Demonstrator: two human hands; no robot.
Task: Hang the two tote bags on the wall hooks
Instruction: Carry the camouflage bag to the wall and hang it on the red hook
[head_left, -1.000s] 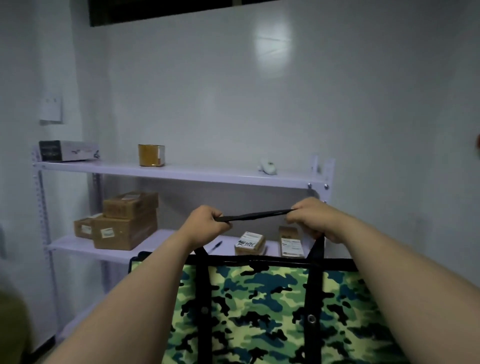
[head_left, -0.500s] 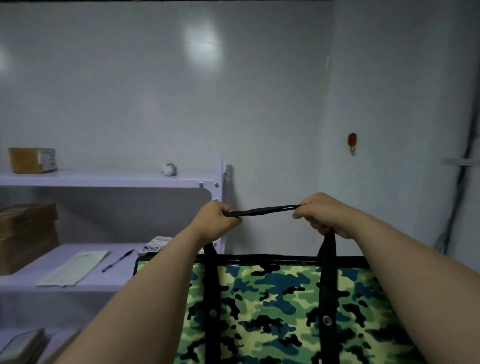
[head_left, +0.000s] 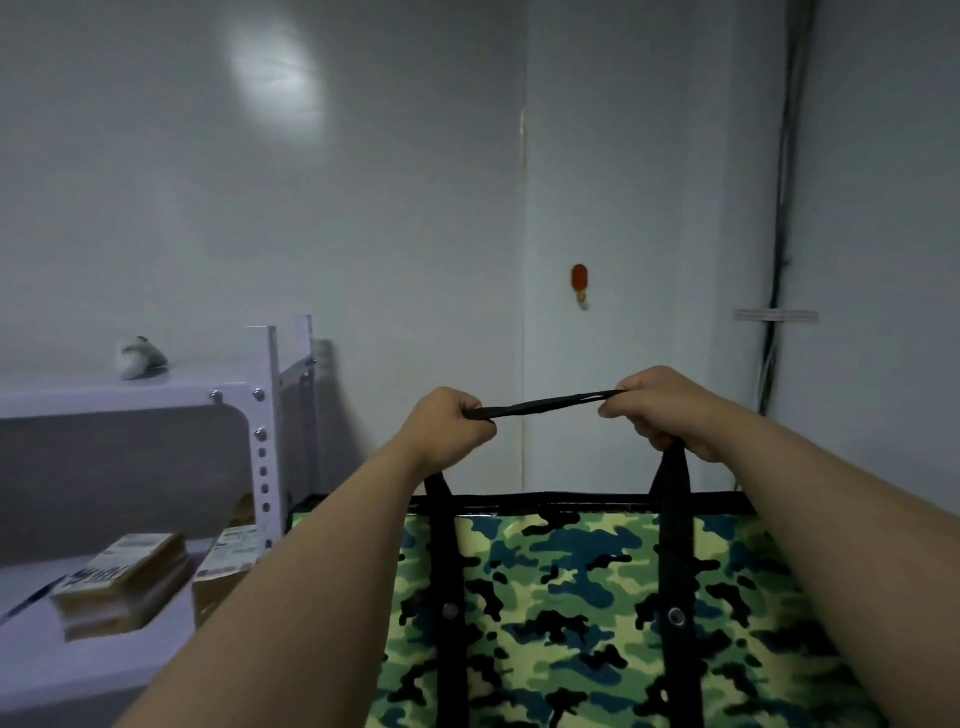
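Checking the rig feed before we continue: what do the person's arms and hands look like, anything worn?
Both forearms are bare up to the picture's edge: no sleeves show. The left hand and right hand carry no gloves; no watch, bracelet or ring is visible. No markings show either.

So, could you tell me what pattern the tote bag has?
Green, black and cream camouflage on the tote bag, with black straps; head view.

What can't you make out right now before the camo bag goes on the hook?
- Second tote bag: nowhere in the head view.
- Second hook: only one red hook shows.
- Camouflage tote bag: bottom cut off by the lower edge.
- Handle: ends hidden inside left hand and right hand.
- Shelf boxes: labels blurred.
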